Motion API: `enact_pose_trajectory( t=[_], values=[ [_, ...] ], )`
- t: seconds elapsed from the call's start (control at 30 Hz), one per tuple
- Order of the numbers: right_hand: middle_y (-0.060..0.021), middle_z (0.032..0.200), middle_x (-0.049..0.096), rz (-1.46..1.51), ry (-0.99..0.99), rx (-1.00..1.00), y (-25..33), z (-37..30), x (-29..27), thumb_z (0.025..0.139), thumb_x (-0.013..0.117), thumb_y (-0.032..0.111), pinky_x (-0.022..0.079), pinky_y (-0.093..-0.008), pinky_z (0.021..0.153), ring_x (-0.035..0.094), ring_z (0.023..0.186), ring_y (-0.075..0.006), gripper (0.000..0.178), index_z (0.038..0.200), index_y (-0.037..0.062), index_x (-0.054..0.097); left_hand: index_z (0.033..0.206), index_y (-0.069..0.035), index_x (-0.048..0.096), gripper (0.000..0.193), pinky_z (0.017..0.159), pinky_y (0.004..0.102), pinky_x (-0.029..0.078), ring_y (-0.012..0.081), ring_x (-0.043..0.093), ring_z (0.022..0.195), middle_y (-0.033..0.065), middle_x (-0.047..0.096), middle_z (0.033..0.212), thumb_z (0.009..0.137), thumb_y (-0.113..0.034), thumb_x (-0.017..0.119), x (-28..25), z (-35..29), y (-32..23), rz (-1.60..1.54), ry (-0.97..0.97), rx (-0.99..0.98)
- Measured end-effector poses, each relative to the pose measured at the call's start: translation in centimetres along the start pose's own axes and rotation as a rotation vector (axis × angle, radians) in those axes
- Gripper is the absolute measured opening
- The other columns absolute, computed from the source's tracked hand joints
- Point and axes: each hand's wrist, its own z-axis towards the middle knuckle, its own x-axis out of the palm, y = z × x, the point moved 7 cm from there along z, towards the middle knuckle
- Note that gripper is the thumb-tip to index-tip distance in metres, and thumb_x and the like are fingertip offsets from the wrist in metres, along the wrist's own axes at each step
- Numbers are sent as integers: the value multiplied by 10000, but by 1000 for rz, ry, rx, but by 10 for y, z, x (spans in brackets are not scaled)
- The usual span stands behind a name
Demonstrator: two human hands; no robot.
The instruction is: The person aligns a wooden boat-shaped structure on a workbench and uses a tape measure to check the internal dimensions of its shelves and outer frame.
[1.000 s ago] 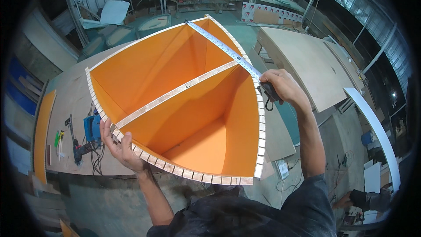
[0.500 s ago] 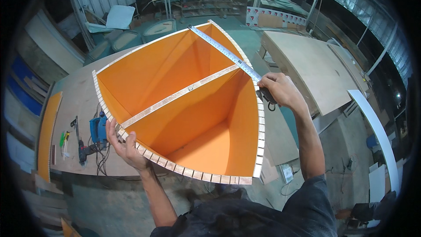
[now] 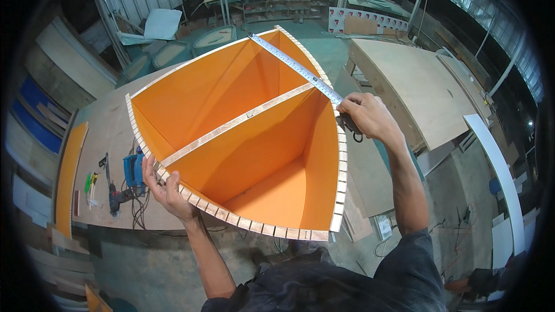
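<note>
A large orange-lined wooden box [image 3: 248, 173] with curved sides and a pale, slotted rim fills the middle of the view, its open side up. One divider [image 3: 243, 117] crosses it. My right hand [image 3: 370, 118] is closed round a dark tape measure [image 3: 350, 124] at the right rim. The silver tape blade [image 3: 292, 65] runs from there over the divider's end to the far rim, where its hook sits. At the near-left rim, my left hand [image 3: 173, 196] rests against the box's outer side, fingers apart and thumb up by the edge.
Under the box is a plywood table [image 3: 104, 185], with a blue power tool [image 3: 134, 169], a cordless drill [image 3: 118, 196] and cables at left. Another wooden table [image 3: 416, 81] stands at right. A long white strip [image 3: 500, 167] leans beyond it. Dark green curved pieces [image 3: 214, 36] stand behind.
The view has shifted slightly, so the surroundings sit a little differently. Both hands and the extended tape keep nearly the same places on the box.
</note>
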Motion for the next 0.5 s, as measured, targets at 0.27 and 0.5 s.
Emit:
enact_pose_trajectory(
  t=[0.27, 0.5],
  values=[
    [-50, 716, 652, 516, 138, -92, 9, 3, -3, 961, 539, 368, 480, -281, 400, 646, 539, -132, 362, 1018, 44, 689, 1379, 39, 527, 558, 1211, 437, 260, 298, 339, 1460, 172, 352, 1540, 829, -48, 558, -5, 3, 4, 17, -18, 25],
    [-92, 853, 660, 988, 326, -289, 27, -37, 12, 994, 498, 383, 540, -312, 480, 689, 667, -176, 425, 1177, 14, 603, 1447, 72, 389, 672, 1217, 406, 255, 300, 348, 1448, 206, 367, 1527, 810, 13, 593, -3, 0, -3, 53, 29, -39]
  ],
)
